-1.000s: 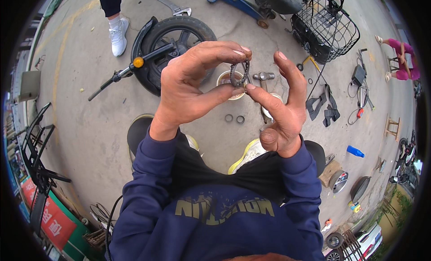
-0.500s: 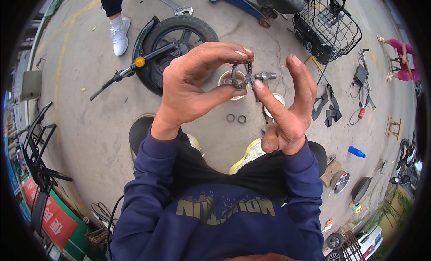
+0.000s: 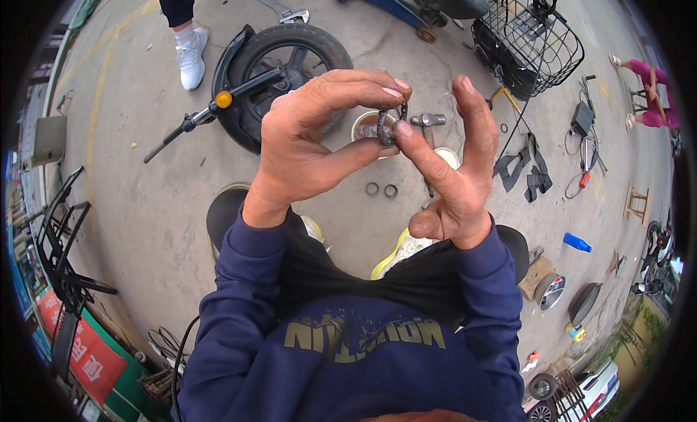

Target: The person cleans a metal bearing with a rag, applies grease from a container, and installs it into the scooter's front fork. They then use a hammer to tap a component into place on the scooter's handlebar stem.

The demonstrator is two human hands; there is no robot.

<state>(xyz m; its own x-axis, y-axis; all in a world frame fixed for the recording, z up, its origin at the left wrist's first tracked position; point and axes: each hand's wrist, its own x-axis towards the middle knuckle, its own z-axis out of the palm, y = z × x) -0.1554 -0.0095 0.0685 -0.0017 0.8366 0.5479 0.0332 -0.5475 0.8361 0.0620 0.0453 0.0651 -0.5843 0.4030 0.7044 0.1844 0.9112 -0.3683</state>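
Note:
My left hand (image 3: 308, 149) pinches a small dark bearing ring (image 3: 385, 128) between thumb and fingertips, holding it almost edge-on. One extended finger of my right hand (image 3: 454, 182) touches the ring's right side; another finger points up, apart from it. Behind the ring is a white cup (image 3: 361, 122) with brownish contents. A hammer (image 3: 427, 120) lies just right of it, and a second white container (image 3: 450, 157) is partly hidden by my right hand. Two small metal rings (image 3: 381, 190) lie on the ground below my hands.
A detached wheel with fork (image 3: 312, 51), wrench (image 3: 287, 11) and someone's white shoe (image 3: 190, 62) are ahead. A blue jack (image 3: 385, 8), wire basket (image 3: 530, 41), tools (image 3: 581, 120) and blue bottle (image 3: 577, 242) surround me. A seated person (image 3: 653, 95) is far right.
My right hand shifted away, then back left onto the ring, its fingertip now higher on it. The ring has turned more edge-on in my left hand.

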